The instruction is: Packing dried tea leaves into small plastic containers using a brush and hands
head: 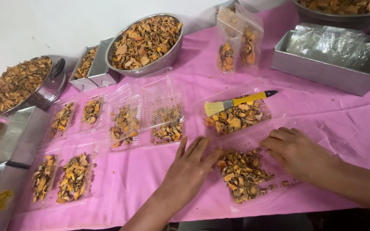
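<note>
Head view: the clear tray of dried orange pieces [243, 175] lies between the spread left hand [189, 164] and the loosely curled right hand [296, 149], both touching its edges

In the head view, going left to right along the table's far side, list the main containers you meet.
Steel pot → small rectangular tins → round steel bowl → filled clear pouches → long steel tray.

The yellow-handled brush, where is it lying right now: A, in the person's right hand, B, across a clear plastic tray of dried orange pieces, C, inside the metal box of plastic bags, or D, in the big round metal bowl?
B: the brush rests across a clear tray of dried pieces, beyond both hands.
</note>
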